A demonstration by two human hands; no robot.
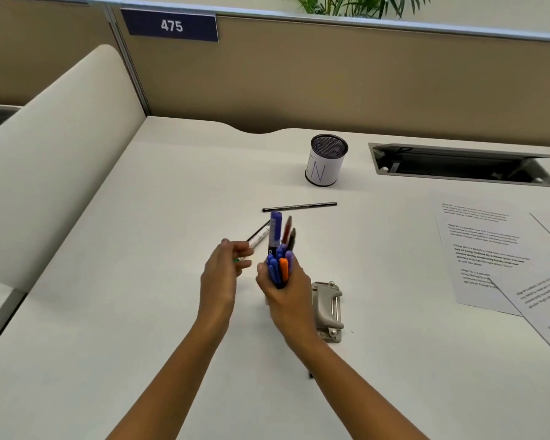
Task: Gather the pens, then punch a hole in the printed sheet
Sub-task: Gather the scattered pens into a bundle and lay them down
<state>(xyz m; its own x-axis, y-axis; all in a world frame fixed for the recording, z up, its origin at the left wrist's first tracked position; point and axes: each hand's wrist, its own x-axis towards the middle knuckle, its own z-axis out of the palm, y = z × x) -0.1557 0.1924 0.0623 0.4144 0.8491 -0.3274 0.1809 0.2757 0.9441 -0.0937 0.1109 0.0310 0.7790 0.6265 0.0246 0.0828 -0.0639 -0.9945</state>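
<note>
A: What has the right hand (286,296) got?
B: Its grip is closed round a bundle of pens (280,255), standing upright near the middle of the desk (140,312), blue, purple and orange caps showing.

A: And the left hand (223,274)?
B: Just beside it, fingers partly curled round a white marker (259,236) that points toward the far edge. It is blurred, so how firm the hold is cannot be told.

A: Any pens left lying?
B: One black pen (299,207) flat on the desk beyond the bundle, toward the far edge, with the mesh pen cup (326,160) further back.

A: Where are the punch and paper?
B: The grey hole punch (329,308) sits on the desk just right of the right hand. The printed sheet (486,249) lies near the right edge, overlapped by another sheet (546,300)
</note>
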